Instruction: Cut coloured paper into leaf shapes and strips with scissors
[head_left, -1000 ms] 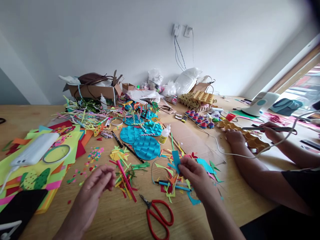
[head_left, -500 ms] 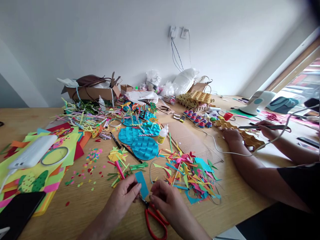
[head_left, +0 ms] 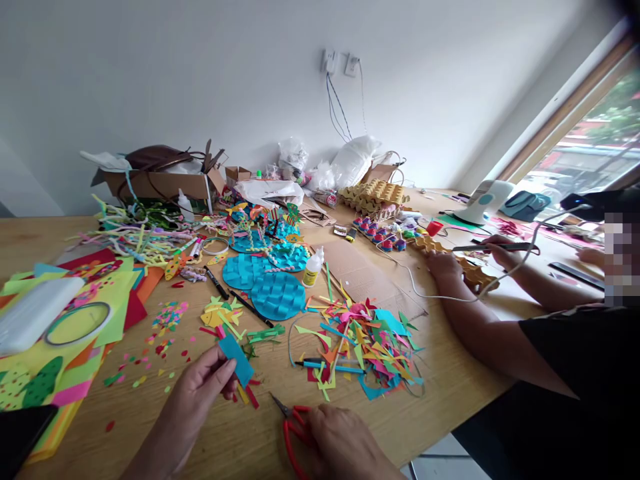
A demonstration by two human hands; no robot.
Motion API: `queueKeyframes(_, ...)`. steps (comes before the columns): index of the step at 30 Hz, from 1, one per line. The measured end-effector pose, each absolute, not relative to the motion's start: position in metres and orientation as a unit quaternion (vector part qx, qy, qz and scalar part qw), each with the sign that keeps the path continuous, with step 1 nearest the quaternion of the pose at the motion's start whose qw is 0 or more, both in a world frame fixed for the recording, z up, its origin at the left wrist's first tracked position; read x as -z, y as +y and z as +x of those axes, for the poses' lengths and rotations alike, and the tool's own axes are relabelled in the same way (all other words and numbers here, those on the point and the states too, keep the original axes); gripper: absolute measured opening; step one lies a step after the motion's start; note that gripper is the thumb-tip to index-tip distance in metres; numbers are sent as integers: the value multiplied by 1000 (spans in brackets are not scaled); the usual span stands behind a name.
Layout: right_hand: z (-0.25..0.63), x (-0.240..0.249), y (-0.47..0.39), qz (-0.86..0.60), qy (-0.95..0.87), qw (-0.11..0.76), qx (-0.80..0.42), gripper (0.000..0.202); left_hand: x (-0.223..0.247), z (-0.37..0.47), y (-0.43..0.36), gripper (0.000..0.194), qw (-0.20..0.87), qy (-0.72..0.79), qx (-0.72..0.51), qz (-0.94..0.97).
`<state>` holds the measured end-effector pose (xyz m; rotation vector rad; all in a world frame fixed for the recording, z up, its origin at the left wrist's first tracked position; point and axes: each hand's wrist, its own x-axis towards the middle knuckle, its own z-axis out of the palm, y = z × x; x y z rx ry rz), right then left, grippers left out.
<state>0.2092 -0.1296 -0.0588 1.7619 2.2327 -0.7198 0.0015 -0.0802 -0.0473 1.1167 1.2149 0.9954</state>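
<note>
A small blue paper rectangle (head_left: 237, 360) is pinched between the thumb and fingers of my left hand (head_left: 207, 383), above the table. To its right, red-handled scissors (head_left: 289, 420) lie at the front of the table, blades closed and pointing up-left. My right hand (head_left: 340, 437) is on their handles, fingers curled round the right loop. Red and yellow strips show just below the blue paper. Behind the hands are blue woven paper discs (head_left: 277, 295), a glue bottle (head_left: 313, 267) and a black pen (head_left: 251, 308).
A heap of paper scraps (head_left: 365, 343) lies right of centre, beside a cardboard sheet (head_left: 367, 277). Coloured sheets (head_left: 117, 297) and a white power bank (head_left: 37, 313) are at the left. At the right, a person's arms (head_left: 480, 333) work over an egg carton (head_left: 477, 273).
My left hand has moved left with the blue paper, away from my right hand. My right hand has come down onto the scissors' handles. The view has turned slightly right.
</note>
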Motion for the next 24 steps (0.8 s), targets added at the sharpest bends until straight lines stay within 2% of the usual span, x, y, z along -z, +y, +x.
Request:
queueKeyframes(4,231,39,-131,614,698,-56,365,14,49,-10,-82,19,558,528,-441,465)
queueKeyframes(6,233,31,-129,603,624,-154,473,8,47,-9,-84,20,561,530,-440,459)
queueKeyframes(8,227,28,-124,541,536,-260,593,10,44,-2,-86,20,569,525,-432,462)
queueKeyframes(11,208,32,-114,459,454,-371,668,17,40,11,-89,22,584,504,-410,486)
queueKeyframes(15,184,45,-99,456,484,-390,637,19,44,18,-91,23,577,492,-387,525)
queueKeyframes(18,191,46,-82,541,571,-384,483,19,50,11,-92,22,561,501,-386,535)
queueKeyframes(19,200,43,-75,585,616,-362,384,16,50,8,-92,21,558,507,-397,524)
queueKeyframes(21,222,33,-63,666,670,-251,212,15,50,4,-93,18,570,516,-431,474)
queueKeyframes(22,234,27,-59,684,687,-189,157,13,50,3,-94,19,581,518,-458,429)
queueKeyframes(24,251,20,-58,688,695,-157,136,8,48,3,-95,20,622,510,-484,344)
